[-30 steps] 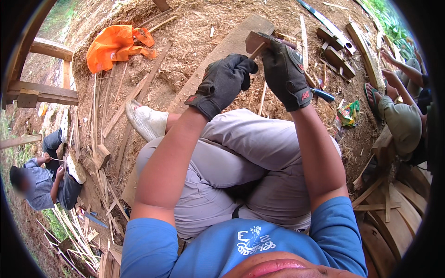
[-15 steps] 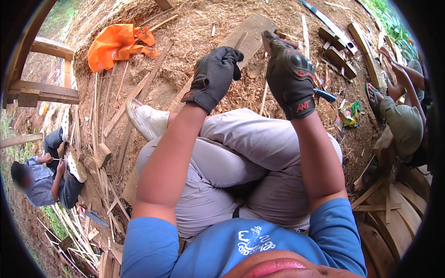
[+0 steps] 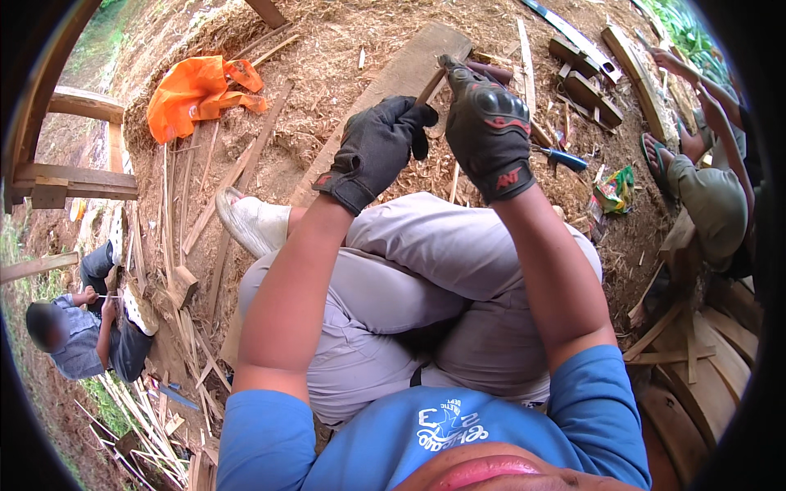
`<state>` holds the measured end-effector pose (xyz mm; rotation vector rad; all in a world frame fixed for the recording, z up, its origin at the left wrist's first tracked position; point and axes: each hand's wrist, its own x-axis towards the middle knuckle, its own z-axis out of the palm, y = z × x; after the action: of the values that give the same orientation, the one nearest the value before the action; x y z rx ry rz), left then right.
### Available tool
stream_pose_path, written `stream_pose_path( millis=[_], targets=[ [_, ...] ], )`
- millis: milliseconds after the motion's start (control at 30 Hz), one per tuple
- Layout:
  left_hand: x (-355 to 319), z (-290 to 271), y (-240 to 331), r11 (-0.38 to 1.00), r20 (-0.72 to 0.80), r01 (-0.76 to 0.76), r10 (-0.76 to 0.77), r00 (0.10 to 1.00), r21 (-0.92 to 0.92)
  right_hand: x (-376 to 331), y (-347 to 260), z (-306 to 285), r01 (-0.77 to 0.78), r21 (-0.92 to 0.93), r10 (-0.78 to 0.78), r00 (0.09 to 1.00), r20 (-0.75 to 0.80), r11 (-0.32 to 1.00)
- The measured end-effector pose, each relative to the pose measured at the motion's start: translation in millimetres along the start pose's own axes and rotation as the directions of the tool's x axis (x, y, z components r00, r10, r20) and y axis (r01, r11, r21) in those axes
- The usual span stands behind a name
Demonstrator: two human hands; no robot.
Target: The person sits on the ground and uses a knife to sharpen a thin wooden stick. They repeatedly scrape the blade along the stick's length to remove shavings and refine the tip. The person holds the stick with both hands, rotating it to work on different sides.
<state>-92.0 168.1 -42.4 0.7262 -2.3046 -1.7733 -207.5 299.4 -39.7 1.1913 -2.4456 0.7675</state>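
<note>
Left hand: my left hand, in a black glove, is closed with fingers curled round the lower end of a thin wooden stick; the thumb side points up toward the right hand.
Right hand: my right hand, in a black glove with red marks, is closed in a fist just beside the left; it seems to grip the upper part of the stick, though the glove hides exactly what sits in the palm.
Stick: slim, brownish, tilted, held between both gloves above my knees and over the plank; only a short piece shows between the hands.
Plank: a long pale board lying on the ground, running from beside my shoe up toward the top edge of the ground in view, partly behind my hands.
Legs: bent, in grey trousers, with a pale shoe at the plank's near end.
Ground: covered in wood shavings and splinters.
Orange cloth: crumpled, near the upper left, well apart from my hands.
Blue-handled tool: lying on the shavings just right of my right wrist.
Green packet: on the ground right of that tool.
Wood blocks: several dark pieces near the upper right.
Others: one person crouches at the lower left among thin slats; another person's leg and sandalled foot show at the right edge.
</note>
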Motion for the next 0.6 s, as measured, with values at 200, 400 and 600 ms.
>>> stream_pose_path(
  millis=[200, 400, 600],
  targets=[
    [-2, -1, 1, 0.993, -0.051, -0.041, 0.047, 0.998, 0.113, -5, -6, -7, 0.022, 0.018, -0.021, 0.999, -0.024, 1.0],
    [-3, -5, 7, 0.998, 0.021, -0.053, 0.052, 0.998, 0.023, 6, 24, -8, -0.061, 0.222, 0.076, 0.995, -0.059, 0.973],
    [-8, 4, 13, 0.996, 0.028, -0.063, 0.061, 0.998, 0.063, 5, -2, -19, -0.025, 0.153, 0.031, 0.999, -0.04, 0.988]
  ],
)
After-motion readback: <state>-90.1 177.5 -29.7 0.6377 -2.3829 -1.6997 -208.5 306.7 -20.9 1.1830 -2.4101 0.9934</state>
